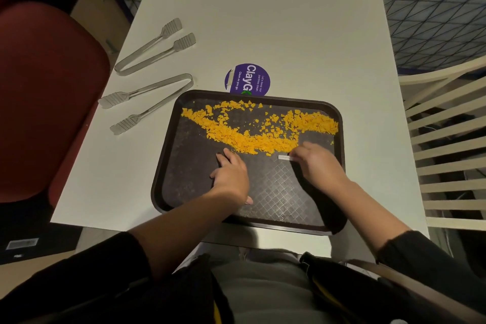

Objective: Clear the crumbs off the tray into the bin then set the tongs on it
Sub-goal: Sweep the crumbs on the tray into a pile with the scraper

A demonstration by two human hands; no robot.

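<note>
On the dark tray (168, 187), orange crumbs (252, 137) lie in a band just beyond both hands. Left hand (231, 173) flat, fingers together; right hand (318, 163) pinches a black cloth (323, 205). Two tongs (150, 47) lie on the white table (289, 34), left of the tray.

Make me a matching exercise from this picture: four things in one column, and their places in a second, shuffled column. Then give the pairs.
1. crumbs
2. two tongs
3. purple sticker
4. left hand

A. on the table just beyond the tray's far edge
B. flat on the bare near part of the tray
C. in a band across the tray's far half
D. on the table, left of the tray

Pairs: 1-C, 2-D, 3-A, 4-B
</note>
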